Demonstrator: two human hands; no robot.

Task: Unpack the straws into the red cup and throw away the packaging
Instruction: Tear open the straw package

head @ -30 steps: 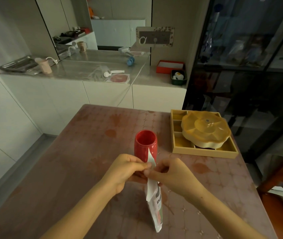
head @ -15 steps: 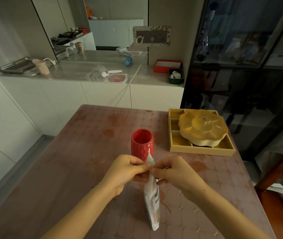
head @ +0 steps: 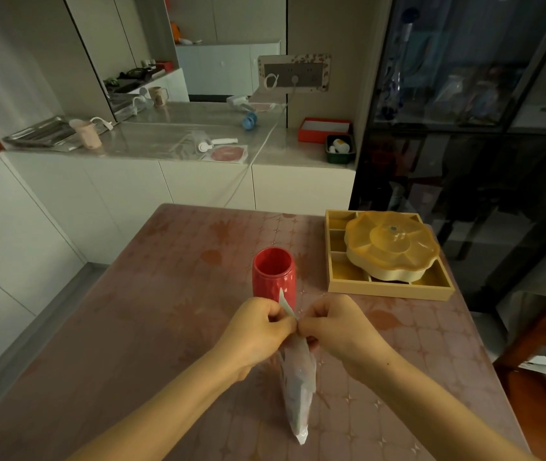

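Table (head: 165, 327): pink patterned top, carries the items below.
Tray (head: 388, 292): yellow, compartmented, at the far right of the table.
Dish (head: 391, 241): yellow, scalloped lid, sits in the tray.
Packet (head: 296, 394): pale plastic, hangs lengthwise towards the viewer. Its top is held between both hands and its contents are unclear.
Left hand (head: 258, 331): fingers curled, pinching the packet top.
Right hand (head: 338, 327): likewise, with its fingertips meeting the left's.
Cup (head: 273, 277): red, upright, just behind the hands and left of the tray.

no readable text anywhere, red print on the straw packet (head: 296, 394) too blurred to make out
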